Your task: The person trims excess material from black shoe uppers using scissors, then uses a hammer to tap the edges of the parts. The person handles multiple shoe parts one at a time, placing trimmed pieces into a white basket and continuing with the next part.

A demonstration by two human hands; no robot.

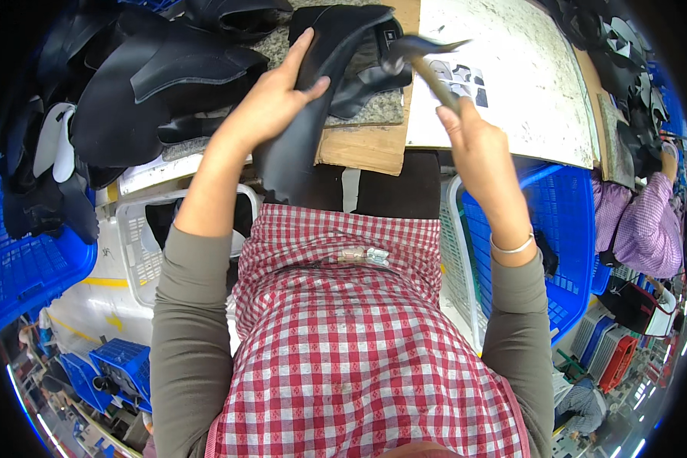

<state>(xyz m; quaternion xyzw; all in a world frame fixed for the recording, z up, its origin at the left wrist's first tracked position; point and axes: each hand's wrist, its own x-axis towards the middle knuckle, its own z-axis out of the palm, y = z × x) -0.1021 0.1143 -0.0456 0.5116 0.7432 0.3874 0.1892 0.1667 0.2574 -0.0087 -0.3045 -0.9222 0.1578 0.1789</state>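
A black leather boot upper [313,114] lies slantwise over the near table edge, its lower end blurred close to my apron. My left hand [278,99] holds it from the left, with index finger and thumb pressed on the leather; the other fingers are mostly hidden. In my right hand [477,149] is a hammer [435,76], gripped by its handle. The dark, pointed hammer head is raised beside the upper's open right edge and appears apart from it. A smaller black leather part [366,90] rests on the board behind the upper.
Several black boot uppers [183,69] are heaped at the left. Brown cardboard [366,149] and a white printed sheet [511,84] cover the table. A blue crate [565,229] and a white basket [141,252] flank me. Another person's checked purple sleeve [649,221] shows at far right.
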